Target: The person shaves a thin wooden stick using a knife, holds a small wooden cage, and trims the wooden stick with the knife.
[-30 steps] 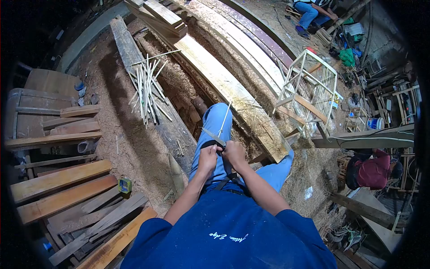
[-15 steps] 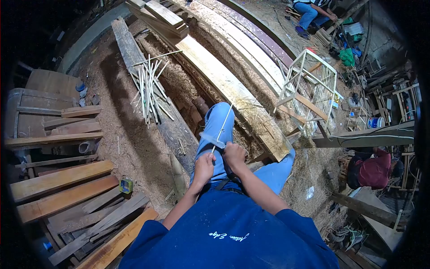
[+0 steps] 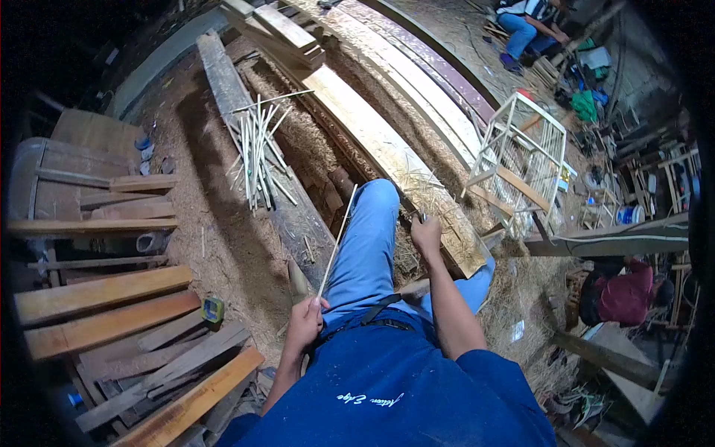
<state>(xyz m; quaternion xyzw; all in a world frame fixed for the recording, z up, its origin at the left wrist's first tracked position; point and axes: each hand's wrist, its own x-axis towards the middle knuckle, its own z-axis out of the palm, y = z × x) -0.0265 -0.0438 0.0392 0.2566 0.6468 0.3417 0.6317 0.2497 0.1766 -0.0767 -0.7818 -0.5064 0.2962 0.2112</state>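
My left hand (image 3: 305, 320) is closed around the lower end of a thin pale stick (image 3: 339, 238), which slants up beside my left thigh. On the other side of my raised knee, my right hand (image 3: 427, 232) is closed near the edge of the long light beam (image 3: 387, 141). A small part of a tool shows at its fingers; the blade seen earlier is mostly hidden. A bundle of similar pale sticks (image 3: 258, 153) lies across the weathered grey plank (image 3: 223, 74), ahead and to the left.
Timber pieces (image 3: 104, 294) are stacked at the left, near a yellow tape measure (image 3: 211, 310). A slatted wooden frame (image 3: 521, 153) stands at the right. One person (image 3: 625, 293) is at the right, another (image 3: 521, 30) at the top right. Shavings cover the ground.
My hands have moved apart: the left drew back toward my waist with the stick, while the right moved outward past my knee. The blade no longer lies across the stick.
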